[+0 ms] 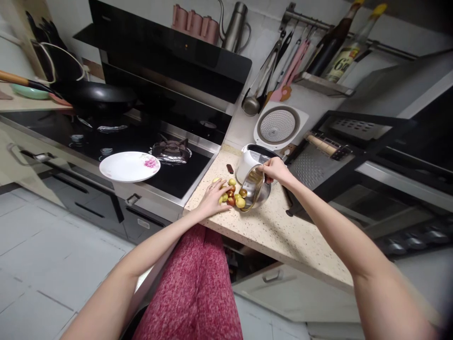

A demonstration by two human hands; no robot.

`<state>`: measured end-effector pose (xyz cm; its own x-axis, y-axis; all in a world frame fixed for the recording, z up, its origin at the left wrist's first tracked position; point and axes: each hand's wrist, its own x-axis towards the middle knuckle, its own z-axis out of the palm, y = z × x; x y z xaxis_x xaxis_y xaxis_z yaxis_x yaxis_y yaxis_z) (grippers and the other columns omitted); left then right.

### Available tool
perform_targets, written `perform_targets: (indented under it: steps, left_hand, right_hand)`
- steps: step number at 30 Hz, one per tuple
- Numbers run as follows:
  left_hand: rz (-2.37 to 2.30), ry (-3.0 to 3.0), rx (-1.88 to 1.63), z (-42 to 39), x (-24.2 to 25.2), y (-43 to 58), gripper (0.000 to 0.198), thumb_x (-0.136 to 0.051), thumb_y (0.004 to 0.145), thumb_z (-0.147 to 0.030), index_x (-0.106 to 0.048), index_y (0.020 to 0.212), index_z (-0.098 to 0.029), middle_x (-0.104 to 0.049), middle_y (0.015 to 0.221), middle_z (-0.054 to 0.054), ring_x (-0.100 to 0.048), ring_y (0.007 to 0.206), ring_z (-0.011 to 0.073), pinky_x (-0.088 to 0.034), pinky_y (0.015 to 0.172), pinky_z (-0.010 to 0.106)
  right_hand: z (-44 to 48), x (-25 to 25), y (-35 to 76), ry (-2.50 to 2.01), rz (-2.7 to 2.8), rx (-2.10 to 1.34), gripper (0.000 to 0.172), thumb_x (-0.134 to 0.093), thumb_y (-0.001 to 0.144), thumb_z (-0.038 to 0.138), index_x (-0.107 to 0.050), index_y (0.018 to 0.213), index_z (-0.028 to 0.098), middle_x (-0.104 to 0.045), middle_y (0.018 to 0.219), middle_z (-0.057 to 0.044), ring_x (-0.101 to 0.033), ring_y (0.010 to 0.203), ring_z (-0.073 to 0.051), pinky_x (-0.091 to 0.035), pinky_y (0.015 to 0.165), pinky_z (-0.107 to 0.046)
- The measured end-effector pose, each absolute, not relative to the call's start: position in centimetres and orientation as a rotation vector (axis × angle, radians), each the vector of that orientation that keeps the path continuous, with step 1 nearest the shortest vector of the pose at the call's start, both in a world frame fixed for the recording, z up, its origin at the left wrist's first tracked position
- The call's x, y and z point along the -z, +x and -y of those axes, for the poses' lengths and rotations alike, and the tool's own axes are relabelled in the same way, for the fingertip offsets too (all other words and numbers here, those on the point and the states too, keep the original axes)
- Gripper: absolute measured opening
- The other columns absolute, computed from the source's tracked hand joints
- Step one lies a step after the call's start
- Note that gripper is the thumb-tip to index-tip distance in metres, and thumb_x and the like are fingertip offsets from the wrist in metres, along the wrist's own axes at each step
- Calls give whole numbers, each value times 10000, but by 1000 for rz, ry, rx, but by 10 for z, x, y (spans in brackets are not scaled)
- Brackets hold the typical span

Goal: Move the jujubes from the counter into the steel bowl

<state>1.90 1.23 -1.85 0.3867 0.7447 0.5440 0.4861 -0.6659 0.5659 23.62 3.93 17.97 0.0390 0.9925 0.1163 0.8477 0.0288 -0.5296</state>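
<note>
- Your left hand [214, 196] spreads over the fruit [240, 202], fingers apart and touching some pieces, clenched on nothing.
- The fruit, green, yellow and reddish-brown, lies loose on the counter [276, 231] between your hands, some pieces right at the mouth of the bowl [252, 184]. So the tipping looks well along; whether any fruit is left deeper inside cannot be told.
- Your right hand [274, 170] grasps the rim of the metal bowl, which is tilted on its side, mouth toward your left hand.
- Around you, from the left: a black wok [95, 97] on the stove, a flowered plate [120, 166] at the stove's front edge, and a bare burner [171, 150] behind it.
- On the speckled counter, a small dark brown piece [230, 168] lies near a white rice cooker [244, 165], its lid up.
- Utensils [295, 66] hang on the wall above; an oven [399, 189] stands far right.
</note>
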Motion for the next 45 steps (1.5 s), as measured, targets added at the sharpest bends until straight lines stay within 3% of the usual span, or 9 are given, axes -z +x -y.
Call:
perform_targets:
  steps: [6, 14, 18, 22, 27, 32, 36, 39, 45]
  left_hand:
    - [-1019, 2488, -1181, -13, 19, 21, 811, -852, 784, -479, -527, 1485, -233, -408, 1621, 179, -298, 1558, 404, -275, 1242, 656]
    - [-767, 2814, -1150, -11, 18, 25, 723, -813, 828, -505, -562, 1455, -247, -461, 1593, 183, -365, 1527, 398, -241, 1234, 681]
    - [-548, 3011, -1095, -10, 17, 29, 484, -731, 928, -426, -628, 1377, -280, -532, 1554, 125, -412, 1508, 354, -259, 1229, 650]
    - [-460, 3040, -1105, -12, 18, 31, 258, -675, 980, -342, -712, 1232, -298, -684, 1381, 61, -499, 1449, 289, -277, 1230, 579]
    - [-636, 3009, -1071, -13, 19, 31, 323, -691, 970, -343, -667, 1277, -245, -715, 1299, 75, -583, 1328, 271, -363, 1160, 495]
    - [-841, 3060, -921, -12, 15, 36, 410, -686, 968, -391, -598, 1325, -209, -692, 1288, 95, -666, 1080, 247, -455, 943, 384]
    - [-913, 3136, -876, -12, 12, 48, 322, -613, 1014, -354, -599, 1301, -209, -704, 1204, 84, -675, 968, 223, -437, 877, 358]
    - [-943, 3113, -904, -13, 13, 53, 285, -559, 1042, -307, -604, 1305, -210, -713, 1168, 74, -674, 950, 215, -442, 875, 362]
    - [-961, 2802, -1140, -18, 16, 42, 282, -552, 1036, -304, -646, 1265, -168, -724, 1201, 106, -652, 1076, 256, -491, 941, 409]
  right_hand:
    - [-22, -189, 228, -1949, 1993, -199, 351, -587, 813, 173, -569, 463, 163, -566, 385, -31, -579, 412, -134, -467, 527, -220]
    - [0, -176, 269, -1878, 1901, -246, 360, -601, 806, 236, -509, 463, 186, -550, 367, -24, -550, 370, -131, -416, 457, -211]
    - [28, -159, 307, -1776, 1713, -456, 391, -666, 772, 380, -480, 475, 208, -512, 359, -9, -505, 325, -127, -360, 370, -211]
    - [58, -139, 336, -1670, 1529, -630, 509, -763, 690, 545, -469, 448, 208, -466, 351, 7, -435, 312, -94, -315, 351, -207]
    - [80, -111, 359, -1606, 1393, -754, 581, -812, 682, 593, -463, 437, 198, -448, 388, 20, -396, 358, -71, -299, 393, -214]
    - [86, -81, 377, -1547, 1241, -920, 591, -848, 663, 606, -461, 479, 198, -423, 441, 45, -354, 414, -72, -268, 429, -227]
    - [87, -65, 383, -1517, 1193, -1079, 533, -887, 626, 596, -569, 559, 174, -539, 521, 27, -412, 468, -81, -302, 479, -229]
    - [87, -57, 381, -1505, 1209, -1189, 506, -911, 597, 593, -660, 635, 156, -633, 591, -3, -488, 507, -99, -347, 514, -231]
    - [75, -40, 368, -1512, 1333, -1256, 548, -883, 611, 654, -678, 662, 148, -649, 599, -22, -488, 494, -106, -353, 493, -230]
